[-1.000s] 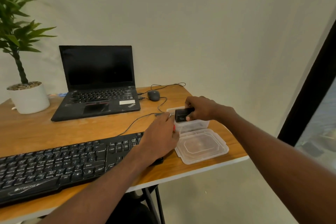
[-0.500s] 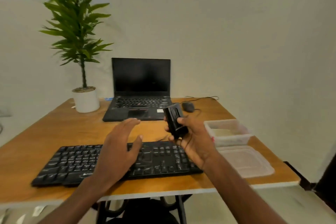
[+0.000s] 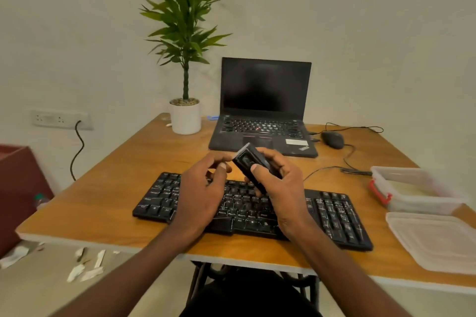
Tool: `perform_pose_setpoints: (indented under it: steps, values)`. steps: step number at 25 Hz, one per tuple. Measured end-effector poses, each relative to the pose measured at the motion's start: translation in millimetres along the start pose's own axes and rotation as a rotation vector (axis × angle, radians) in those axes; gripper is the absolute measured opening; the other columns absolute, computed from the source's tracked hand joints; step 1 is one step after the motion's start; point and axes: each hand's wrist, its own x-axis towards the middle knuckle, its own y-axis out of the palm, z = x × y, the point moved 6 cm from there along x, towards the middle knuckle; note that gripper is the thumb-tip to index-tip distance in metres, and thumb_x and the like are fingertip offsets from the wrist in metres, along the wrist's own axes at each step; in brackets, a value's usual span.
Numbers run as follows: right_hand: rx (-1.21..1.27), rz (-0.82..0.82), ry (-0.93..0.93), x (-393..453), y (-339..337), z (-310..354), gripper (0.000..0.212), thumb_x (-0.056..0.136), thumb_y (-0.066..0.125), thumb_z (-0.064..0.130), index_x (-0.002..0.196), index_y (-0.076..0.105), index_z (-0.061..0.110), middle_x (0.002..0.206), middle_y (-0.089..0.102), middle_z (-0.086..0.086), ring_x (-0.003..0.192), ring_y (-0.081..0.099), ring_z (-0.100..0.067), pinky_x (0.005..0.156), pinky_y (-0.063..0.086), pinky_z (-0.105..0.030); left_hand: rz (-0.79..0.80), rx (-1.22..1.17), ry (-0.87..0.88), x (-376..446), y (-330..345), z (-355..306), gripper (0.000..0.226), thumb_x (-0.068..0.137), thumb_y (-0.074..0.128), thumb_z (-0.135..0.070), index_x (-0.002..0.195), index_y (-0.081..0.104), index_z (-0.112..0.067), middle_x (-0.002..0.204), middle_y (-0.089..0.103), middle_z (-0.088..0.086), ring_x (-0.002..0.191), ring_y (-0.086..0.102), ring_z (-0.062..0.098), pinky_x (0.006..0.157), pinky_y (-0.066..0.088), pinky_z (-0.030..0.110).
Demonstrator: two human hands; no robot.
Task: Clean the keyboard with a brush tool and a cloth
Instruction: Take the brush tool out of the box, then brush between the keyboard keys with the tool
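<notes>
Keyboard (image 3: 252,210) cleaning has not started as far as I can judge: the black board lies flat across the near part of the tabletop (image 3: 108,188), roughly square to me, and I see no brush touching the keys. My right hand (image 3: 280,185) has its fingers and thumb wrapped around a small black brush tool (image 3: 253,166), holding it tilted above the middle of the key rows, its pale end pointing up and away toward the laptop (image 3: 265,110). I judge it is held up like that so the other hand can work on it, perhaps to slide or pull the brush out of its casing, though I see no bristles at all. My left hand (image 3: 203,188) hovers just beside that end, fingers loosely curled with thumb and forefinger nearing each other; it has hold of nothing, and I cannot tell whether a fingertip touches the tool. At my right a clear plastic container (image 3: 412,188) with a red clip stands open, its lid (image 3: 432,242) lying flat in front of it near the tabletop edge; something pale lies inside, possibly the cloth, but I cannot be sure. A potted plant (image 3: 185,116) and a wired mouse (image 3: 332,139) sit well behind the work area.
</notes>
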Motion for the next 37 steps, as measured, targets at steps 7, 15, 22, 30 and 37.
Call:
perform_pose_setpoints:
  steps: [7, 15, 22, 30, 37]
  values:
    - [-0.001, 0.024, 0.017, 1, 2, -7, 0.024, 0.088, 0.079, 0.019, 0.112, 0.075, 0.02, 0.102, 0.078, 0.001, 0.093, 0.075, -0.022, 0.076, 0.064, -0.038, -0.037, 0.352, 0.107, 7, -27, 13, 0.028, 0.102, 0.053, -0.029, 0.119, 0.073, -0.019, 0.11, 0.073, -0.01, 0.097, 0.063, 0.004, 0.094, 0.051, 0.036]
    - [0.103, 0.049, 0.063, 2, 2, -9, 0.035, 0.094, 0.071, 0.005, 0.127, 0.067, 0.018, 0.112, 0.077, -0.005, 0.089, 0.077, -0.033, 0.067, 0.061, -0.036, 0.041, 0.17, -0.325, 22, -82, 74, 0.027, 0.104, 0.063, -0.04, 0.124, 0.071, -0.023, 0.113, 0.074, -0.008, 0.105, 0.069, 0.011, 0.086, 0.049, 0.029]
    - [0.071, 0.063, 0.15, 15, 18, -1, 0.036, 0.093, 0.072, 0.01, 0.124, 0.072, 0.028, 0.104, 0.079, -0.005, 0.073, 0.07, -0.024, 0.053, 0.051, -0.029, 0.117, -0.21, -0.518, 22, -91, 101, 0.022, 0.104, 0.062, -0.03, 0.123, 0.068, -0.023, 0.107, 0.08, 0.002, 0.096, 0.076, 0.031, 0.092, 0.06, 0.058]
    - [-0.182, 0.075, 0.188, 27, 52, -12, 0.038, 0.087, 0.083, 0.018, 0.12, 0.066, 0.025, 0.11, 0.074, 0.0, 0.077, 0.075, -0.021, 0.055, 0.052, -0.022, 0.88, 0.022, -0.564, 17, -111, 119, 0.13, 0.061, 0.089, -0.06, 0.164, 0.011, -0.042, 0.157, 0.033, -0.024, 0.141, 0.039, 0.009, 0.104, 0.041, 0.024]
    - [-0.297, 0.153, 0.088, 49, 110, -8, 0.035, 0.079, 0.089, 0.03, 0.104, 0.065, 0.028, 0.099, 0.071, 0.006, 0.092, 0.068, -0.013, 0.075, 0.055, -0.031, 0.932, 0.095, -0.536, 15, -113, 122, 0.146, 0.056, 0.102, -0.042, 0.159, -0.001, -0.049, 0.165, 0.025, -0.017, 0.144, 0.034, 0.014, 0.113, 0.037, 0.031]
